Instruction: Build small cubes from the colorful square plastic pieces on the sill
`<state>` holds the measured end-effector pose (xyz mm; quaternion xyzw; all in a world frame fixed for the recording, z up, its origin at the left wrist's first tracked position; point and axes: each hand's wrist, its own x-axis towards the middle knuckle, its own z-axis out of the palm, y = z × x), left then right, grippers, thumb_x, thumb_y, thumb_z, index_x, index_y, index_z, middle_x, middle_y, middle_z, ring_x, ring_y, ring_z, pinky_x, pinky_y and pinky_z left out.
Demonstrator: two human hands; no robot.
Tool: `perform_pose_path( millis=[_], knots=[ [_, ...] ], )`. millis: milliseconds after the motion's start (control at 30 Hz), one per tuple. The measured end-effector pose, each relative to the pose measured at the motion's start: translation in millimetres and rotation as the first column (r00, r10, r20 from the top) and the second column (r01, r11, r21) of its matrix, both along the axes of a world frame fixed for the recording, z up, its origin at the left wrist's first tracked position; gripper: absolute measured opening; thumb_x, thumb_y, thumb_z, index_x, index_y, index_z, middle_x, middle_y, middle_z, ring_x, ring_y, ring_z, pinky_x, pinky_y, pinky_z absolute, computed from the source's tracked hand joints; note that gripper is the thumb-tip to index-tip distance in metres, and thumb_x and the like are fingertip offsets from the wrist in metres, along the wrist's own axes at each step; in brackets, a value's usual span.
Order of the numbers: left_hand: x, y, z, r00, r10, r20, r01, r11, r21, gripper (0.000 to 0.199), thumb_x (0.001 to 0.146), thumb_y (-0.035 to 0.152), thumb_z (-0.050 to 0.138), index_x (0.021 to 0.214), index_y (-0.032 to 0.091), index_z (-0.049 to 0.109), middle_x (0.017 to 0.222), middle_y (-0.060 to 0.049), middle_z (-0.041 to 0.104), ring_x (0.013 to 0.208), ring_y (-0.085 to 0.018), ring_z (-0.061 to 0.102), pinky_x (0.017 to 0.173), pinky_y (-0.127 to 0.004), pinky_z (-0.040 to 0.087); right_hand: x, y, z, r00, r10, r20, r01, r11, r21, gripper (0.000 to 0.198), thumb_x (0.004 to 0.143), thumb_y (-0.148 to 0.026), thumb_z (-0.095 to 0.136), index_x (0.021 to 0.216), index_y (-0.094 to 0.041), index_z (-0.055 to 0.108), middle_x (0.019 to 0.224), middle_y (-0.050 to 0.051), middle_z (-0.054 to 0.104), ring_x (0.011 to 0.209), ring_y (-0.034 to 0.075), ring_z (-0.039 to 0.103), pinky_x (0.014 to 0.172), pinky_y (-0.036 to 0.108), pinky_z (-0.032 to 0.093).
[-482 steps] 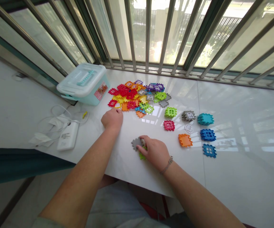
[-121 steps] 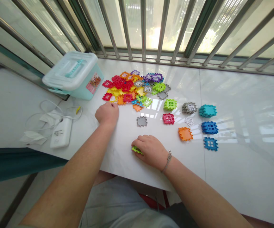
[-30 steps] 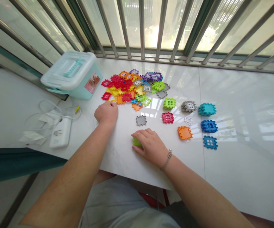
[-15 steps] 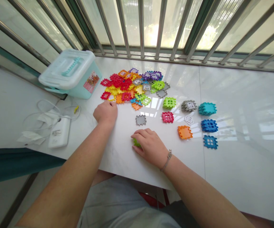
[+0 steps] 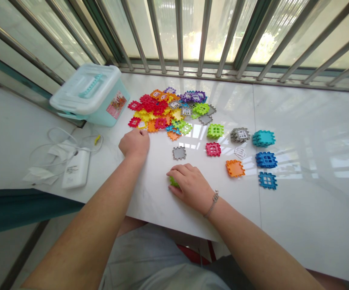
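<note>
One gray tile (image 5: 179, 153) now lies flat and alone on the white tabletop (image 5: 153, 189), where sixteen seconds ago I had it under the right hand's fingertips. From my end of the feed, that leaves the right hand (image 5: 192, 185) with only green to mind: its thumb and fingers close around a green piece (image 5: 173, 181), which sits at the near side of the table, just below the gray tile, mostly hidden by the hand, so I can't count its layers. Over the last half second I see hardly any shift. The left hand (image 5: 134, 141) stays balled in a fist beside the mixed pile (image 5: 156, 108); I can't tell whether anything is inside. The green stack (image 5: 215, 131) stands apart, farther right.
</note>
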<state>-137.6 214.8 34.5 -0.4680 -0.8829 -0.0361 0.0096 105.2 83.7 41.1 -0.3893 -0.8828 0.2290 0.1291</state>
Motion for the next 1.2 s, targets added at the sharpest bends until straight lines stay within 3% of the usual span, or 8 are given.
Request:
perform_pose_path(
  millis=[1200],
  knots=[
    [-1.4, -0.1, -0.5, 1.000, -0.005, 0.005, 0.005, 1.000, -0.014, 0.049, 0.105, 0.039, 0.041, 0.121, 0.019, 0.083, 0.112, -0.024, 0.081, 0.105, -0.040, 0.076, 0.085, -0.045, 0.056, 1.4, -0.3, 1.0, 1.000, 0.004, 0.002, -0.004, 1.000, -0.014, 0.037, 0.102, -0.032, 0.074, 0.137, -0.023, 0.068, 0.141, 0.013, 0.069, 0.125, 0.030, 0.060, 0.101, 0.045, 0.050]
  ],
)
